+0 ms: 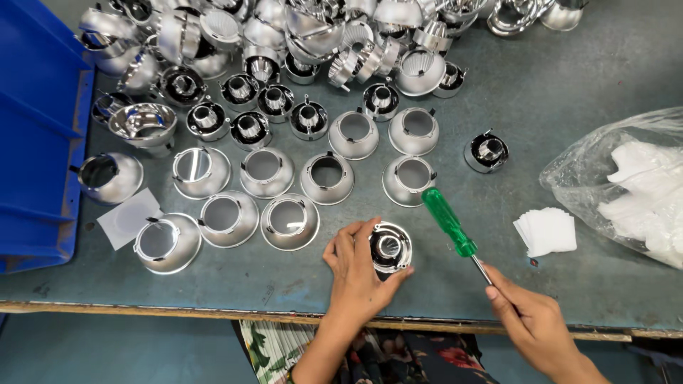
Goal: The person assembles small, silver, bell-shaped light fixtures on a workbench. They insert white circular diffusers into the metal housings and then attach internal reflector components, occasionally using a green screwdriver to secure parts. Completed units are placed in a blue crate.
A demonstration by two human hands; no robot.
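Left hand (358, 267) curled around a small chrome lamp reflector (390, 247), fingers wrapped under its left side and thumb at the lower rim, holding it just above the front edge of the desk (569, 85) with its open mouth turned up toward the camera. Right hand (530, 320) closed on the metal shank of a green-handled screwdriver (448, 222), gripped low near the tip, so that the tool's long axis ran up and to the left. Handle end lay just right of the held reflector, near its upper right rim but apart from it; tip end hidden in the fingers. Held reflector thus sat left of the right hand, with the screwdriver lying between the two.

Further out: a small stack of white square sheets (546, 231) to the right, near the screwdriver, and beyond it a clear plastic bag (626, 185) of white pieces. To the left, rows of silver cone-shaped reflector housings (290, 222) set mouth down, with one loose white sheet (129, 217) beside them. One lone small reflector (486, 152) apart on the right. Behind those, rows of small chrome reflectors (249, 128), then a heaped pile of the same parts (334, 35) at the far edge. Blue plastic bin (35, 135) at far left.
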